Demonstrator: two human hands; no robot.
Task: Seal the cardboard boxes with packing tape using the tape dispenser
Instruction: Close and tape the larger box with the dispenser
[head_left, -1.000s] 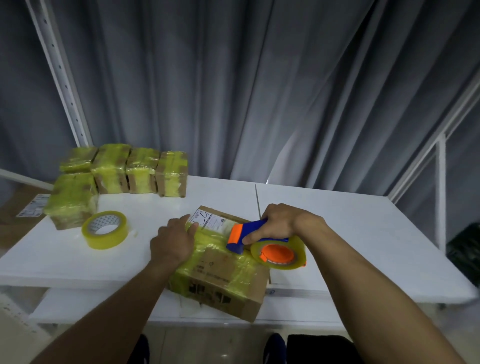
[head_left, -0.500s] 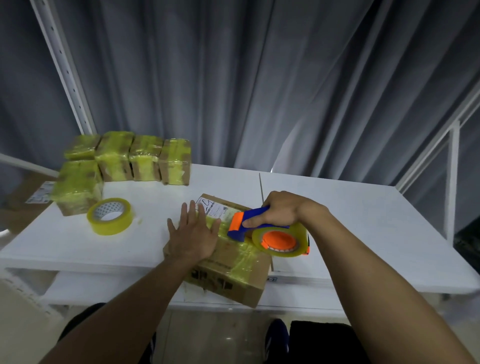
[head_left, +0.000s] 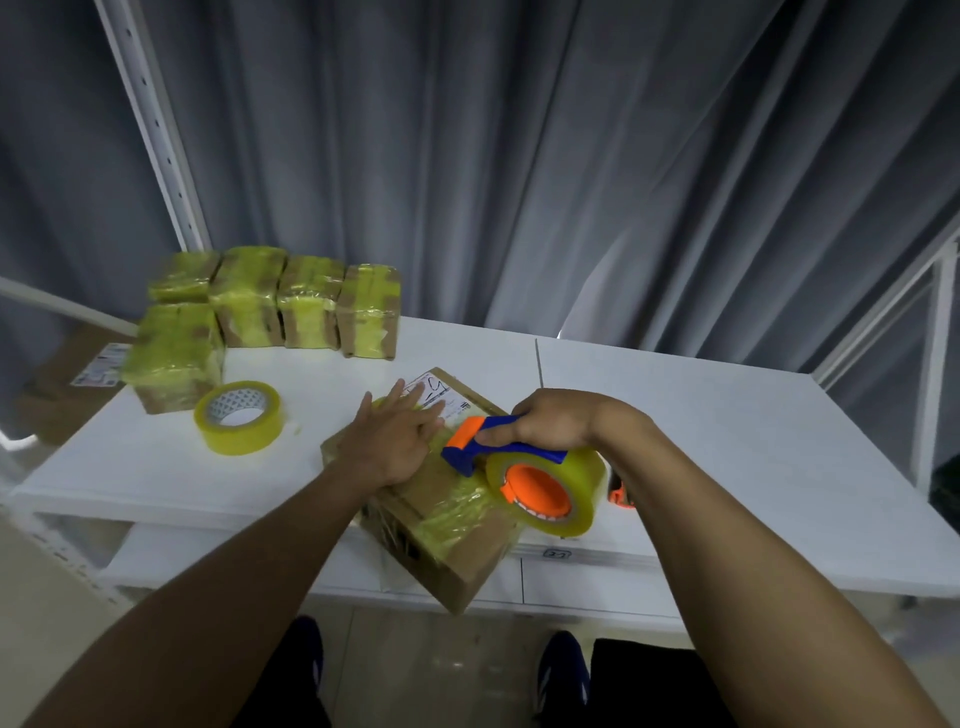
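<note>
A cardboard box (head_left: 457, 551) with yellowish tape across its top lies at the white table's front edge, one corner hanging over. My left hand (head_left: 395, 441) presses flat on the box's top, fingers straight and reaching a white shipping label (head_left: 441, 391). My right hand (head_left: 550, 426) grips the blue handle of the blue and orange tape dispenser (head_left: 524, 475), which rests on the box's right side with its yellowish roll facing me.
Several taped boxes (head_left: 270, 306) stand in a group at the table's (head_left: 727, 441) back left. A loose roll of yellowish tape (head_left: 239, 418) lies in front of them. A small orange object (head_left: 621, 493) peeks out behind the dispenser. Grey curtains hang behind.
My left hand went from curled on the box's far corner to lying flat on its top, fingers straight. The dispenser stayed on the box's right side. My head moved closer.
</note>
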